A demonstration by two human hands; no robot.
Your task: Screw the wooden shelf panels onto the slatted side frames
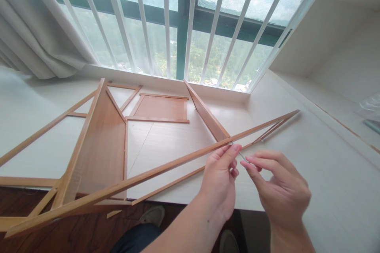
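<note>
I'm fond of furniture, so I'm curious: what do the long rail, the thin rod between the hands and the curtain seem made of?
Rail: likely wood, perhaps lightly varnished; it is honey-brown with a slight sheen.
Rod: probably bare metal, being slim, grey and straight where it shows.
Curtain: fabric, matte grey, hanging in soft folds; I can't tell the fibre.

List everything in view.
Window: one, green-framed, top
Bars: several, white, before window
Curtain: one, grey, upper left
Shelving: one, white, upper right
Blurred object: one, greenish, right edge
Ledge: one, white, below window
Wooden panels: three visible, brown, around centre
Wooden strips: several, brown, across ledge
Rod: one, grey, right of centre
Floor: one, dark brown, lower left
Trouser leg: one, navy, bottom
Shoes: two, pale, bottom
Left hand: one, bare, at rod's upper end
Right hand: one, bare, at rod's lower end
</note>
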